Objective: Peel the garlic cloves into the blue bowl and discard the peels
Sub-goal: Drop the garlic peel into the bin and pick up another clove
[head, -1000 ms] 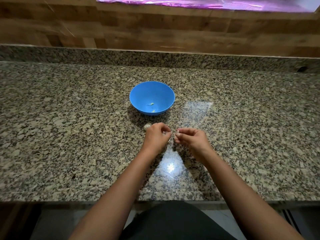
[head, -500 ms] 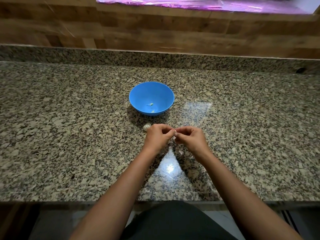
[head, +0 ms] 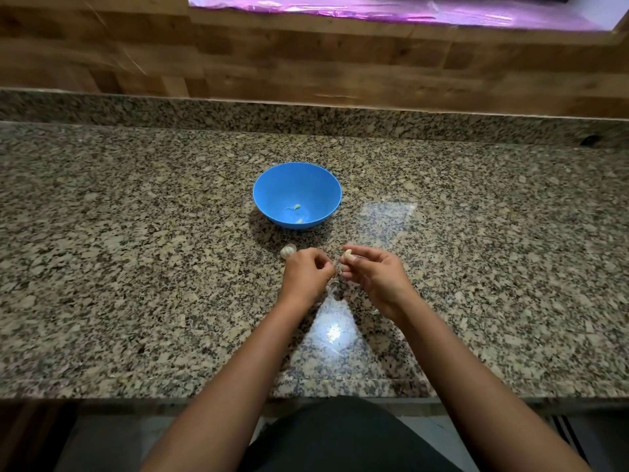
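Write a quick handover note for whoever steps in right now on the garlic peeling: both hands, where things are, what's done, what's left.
Right hand: pinches a garlic clove at its fingertips, in front of the blue bowl.
Left hand: fingers curled; whether it holds a peel cannot be told.
Bowl: on the granite counter, with two small pale pieces inside.
Unpeeled garlic piece: on the counter beside the left hand.
Loose peels: on the counter between and under the hands.
Left: drop the held clove in the bowl, peel the remaining piece, discard the peels.

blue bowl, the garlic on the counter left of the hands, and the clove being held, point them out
blue bowl [head: 316, 180]: head view, bare inner wall.
garlic on the counter [head: 288, 250]: head view, its visible top.
held clove [head: 348, 253]: head view, its exposed tip at the right hand's fingertips.
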`<state>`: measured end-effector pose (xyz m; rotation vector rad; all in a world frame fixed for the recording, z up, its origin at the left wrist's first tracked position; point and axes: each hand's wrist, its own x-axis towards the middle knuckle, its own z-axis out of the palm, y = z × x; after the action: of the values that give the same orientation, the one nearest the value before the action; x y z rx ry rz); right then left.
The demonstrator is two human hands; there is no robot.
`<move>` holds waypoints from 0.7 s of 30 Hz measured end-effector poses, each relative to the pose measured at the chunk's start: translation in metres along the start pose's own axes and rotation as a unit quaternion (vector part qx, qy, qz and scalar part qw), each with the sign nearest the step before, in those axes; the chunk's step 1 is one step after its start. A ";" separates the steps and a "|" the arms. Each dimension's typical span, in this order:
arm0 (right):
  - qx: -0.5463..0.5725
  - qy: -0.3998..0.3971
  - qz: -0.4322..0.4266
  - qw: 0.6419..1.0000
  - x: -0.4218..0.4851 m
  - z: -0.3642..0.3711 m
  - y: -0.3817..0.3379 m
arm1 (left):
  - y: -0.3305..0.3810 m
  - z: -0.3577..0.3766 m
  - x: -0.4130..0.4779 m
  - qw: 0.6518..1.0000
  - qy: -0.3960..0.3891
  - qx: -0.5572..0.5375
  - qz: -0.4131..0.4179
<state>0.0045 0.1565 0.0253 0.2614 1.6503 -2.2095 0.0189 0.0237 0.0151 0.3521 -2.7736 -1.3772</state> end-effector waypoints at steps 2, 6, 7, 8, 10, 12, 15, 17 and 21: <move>-0.006 0.001 0.009 1.000 0.002 -0.003 0.000 | -0.003 0.001 0.000 1.000 -0.007 0.002 -0.010; -0.093 0.024 0.000 0.995 0.004 -0.006 0.003 | 0.001 -0.002 0.001 0.999 -0.010 -0.043 -0.005; -0.136 0.029 -0.014 0.990 0.004 -0.007 0.003 | 0.003 -0.003 0.002 0.998 -0.021 -0.060 -0.004; -0.192 0.032 -0.036 0.980 0.004 -0.007 0.003 | 0.004 -0.004 0.003 0.996 -0.034 -0.077 -0.006; -0.324 0.039 -0.092 0.941 0.003 -0.006 0.004 | 0.006 -0.004 0.004 0.993 -0.052 -0.105 -0.013; -0.430 0.048 -0.151 0.889 0.002 -0.004 0.003 | 0.005 -0.004 0.006 0.991 -0.059 -0.118 -0.023; -0.525 0.052 -0.212 0.823 0.000 -0.001 0.001 | 0.003 -0.002 0.007 0.988 -0.065 -0.136 -0.031; -0.546 0.045 -0.225 0.806 -0.002 0.000 -0.001 | 0.002 -0.003 0.007 0.985 -0.068 -0.154 -0.041; -0.557 0.029 -0.255 0.790 -0.005 0.002 -0.002 | 0.003 -0.004 0.007 0.978 -0.068 -0.190 -0.057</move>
<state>0.0082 0.1557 0.0293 -0.4965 2.9530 -1.0724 0.0122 0.0212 0.0195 0.4201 -2.5377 -1.9797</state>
